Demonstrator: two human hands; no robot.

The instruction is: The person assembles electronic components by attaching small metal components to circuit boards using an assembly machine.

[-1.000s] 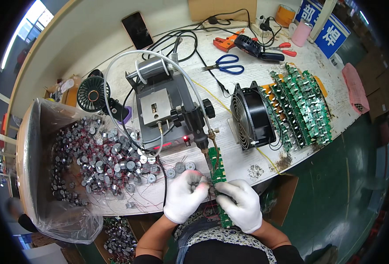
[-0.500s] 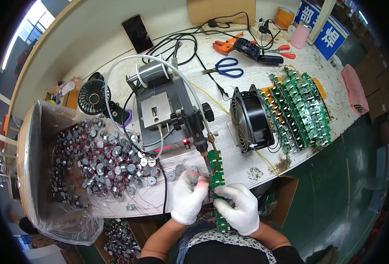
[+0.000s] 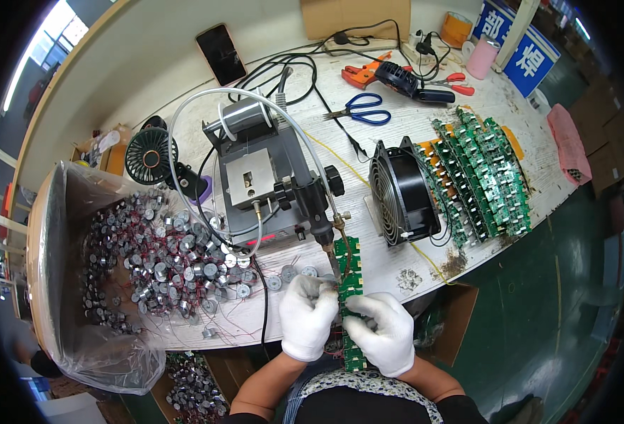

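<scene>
A long green circuit board strip (image 3: 353,266) runs from below the soldering iron toward my body. My right hand (image 3: 384,332), in a white glove, closes its fingers at the strip's right edge. My left hand (image 3: 307,318), also gloved, is pinched at the strip's left side, right by the iron's tip; what lies between its fingers is hidden. The soldering iron (image 3: 319,225) points down from a clamp, with a thin brass-coloured feed tube (image 3: 341,233) beside it. Just beyond my left hand sit a few small round motors (image 3: 288,272).
A soldering machine with a solder spool (image 3: 245,116) stands behind my left hand. Many wired motors (image 3: 177,272) are heaped at left. A black fan (image 3: 403,191) and stacked green boards (image 3: 481,177) are at right. Blue-handled scissors (image 3: 368,109) and a phone (image 3: 221,54) lie farther back.
The board strip has shifted slightly away from my body. My left hand has moved a little right. The red lamp on the machine and its glow on my left glove are gone.
</scene>
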